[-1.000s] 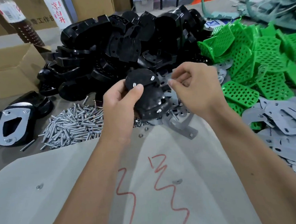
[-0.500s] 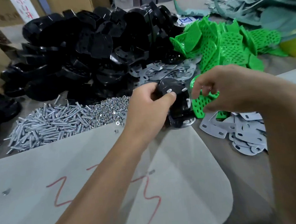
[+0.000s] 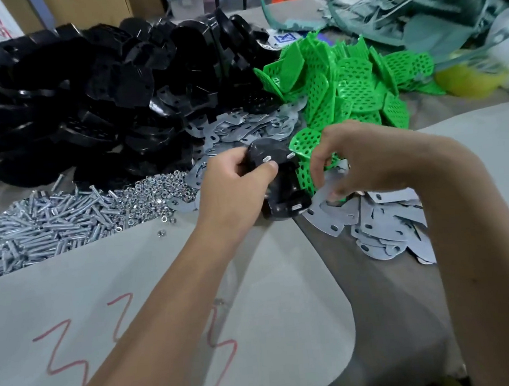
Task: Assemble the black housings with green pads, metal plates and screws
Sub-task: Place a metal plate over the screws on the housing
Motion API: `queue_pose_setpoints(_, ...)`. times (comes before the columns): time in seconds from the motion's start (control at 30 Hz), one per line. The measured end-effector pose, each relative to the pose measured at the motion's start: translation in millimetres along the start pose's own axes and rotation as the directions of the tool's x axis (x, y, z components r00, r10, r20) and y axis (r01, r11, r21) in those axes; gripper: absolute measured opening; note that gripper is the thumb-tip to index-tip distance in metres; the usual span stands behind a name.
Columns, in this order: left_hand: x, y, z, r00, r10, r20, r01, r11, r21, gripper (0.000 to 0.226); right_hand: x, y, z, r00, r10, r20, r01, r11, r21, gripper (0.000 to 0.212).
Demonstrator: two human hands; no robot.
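Note:
My left hand [image 3: 234, 185] grips a black housing [image 3: 280, 185] with several screw ends poking out of its back, thumb pressed on its upper face. My right hand [image 3: 356, 161] reaches down beside it, fingers curled at a green perforated pad [image 3: 303, 159] that lies over the grey metal plates [image 3: 381, 220]; motion blur hides whether the fingers pinch the pad. The pad touches the housing's right side.
A big heap of black housings [image 3: 90, 98] fills the back left. Green pads [image 3: 351, 83] pile at the back right. Screws [image 3: 38, 226] and nuts [image 3: 154, 193] lie at the left. More plates [image 3: 242, 127] sit behind my hands. A grey sheet [image 3: 133, 291] with red scribbles covers the front.
The view has swung right. My left hand carried the housing toward the green pads. My right hand dropped from beside the housing to a pad on the plates.

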State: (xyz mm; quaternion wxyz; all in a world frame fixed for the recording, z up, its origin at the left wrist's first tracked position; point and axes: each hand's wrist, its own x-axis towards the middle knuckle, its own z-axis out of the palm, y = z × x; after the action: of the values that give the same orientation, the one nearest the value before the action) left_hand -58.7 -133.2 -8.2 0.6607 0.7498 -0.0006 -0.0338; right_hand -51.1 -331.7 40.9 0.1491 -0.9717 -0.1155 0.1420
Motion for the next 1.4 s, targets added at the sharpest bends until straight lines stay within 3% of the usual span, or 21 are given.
queue_pose_setpoints(0.27, 7.0, 8.0, -22.3, 0.995, 0.028, -0.096, -0.034, 0.998, -0.061, 0.023, 10.6, -6.4, -16.3, 0.994, -0.102, 0.048, 0.093, 0.983, 0.156, 0.022)
queue_pose_setpoints(0.47, 8.1, -2.6, -65.8, 0.968, 0.034, -0.247, -0.061, 0.993, -0.104, 0.029, 24.9, -30.6, -23.8, 0.961, -0.245, -0.127, 0.273, 0.914, 0.300, 0.013)
queue_pose_setpoints(0.6, 7.6, -14.1, -111.6, 0.918, 0.049, -0.394, -0.091, 0.992, -0.089, 0.032, 52.2, -67.0, -0.6, 0.912, -0.298, -0.281, 0.407, 0.736, 0.541, 0.009)
queue_pose_setpoints(0.67, 6.9, -18.4, -133.1, 0.889, 0.050, -0.456, -0.095, 0.993, -0.076, 0.027, 68.4, -91.3, 19.7, 0.898, -0.226, -0.379, 0.431, 0.626, 0.649, 0.013)
queue_pose_setpoints(0.77, 3.6, -24.6, -152.7, 0.876, 0.073, -0.476, -0.112, 0.992, -0.053, 0.013, 85.7, -119.2, 48.6, 0.905, -0.088, -0.415, 0.418, 0.358, 0.835, 0.018)
queue_pose_setpoints(0.9, 3.3, -31.3, -159.8, 0.881, 0.141, -0.451, -0.159, 0.987, -0.001, 0.027, 95.2, -129.8, 73.1, 0.906, -0.092, -0.413, 0.423, 0.193, 0.885, 0.056)
queue_pose_setpoints(1.07, 5.8, -32.7, -156.9, 0.901, 0.130, -0.414, -0.147, 0.989, -0.011, 0.035, 91.1, -132.5, 82.3, 0.893, -0.138, -0.428, 0.446, 0.160, 0.880, 0.048)
queue_pose_setpoints(1.2, 7.6, -32.1, -158.4, 0.907, 0.149, -0.393, -0.158, 0.987, 0.008, 0.031, 90.2, -143.1, 88.7, 0.879, -0.148, -0.454, 0.477, 0.236, 0.847, 0.034)
queue_pose_setpoints(1.4, 18.0, -29.0, -154.1, 0.916, 0.184, -0.357, -0.182, 0.983, 0.040, 0.032, 96.7, -150.9, 96.0, 0.871, -0.103, -0.479, 0.487, 0.299, 0.821, 0.032)
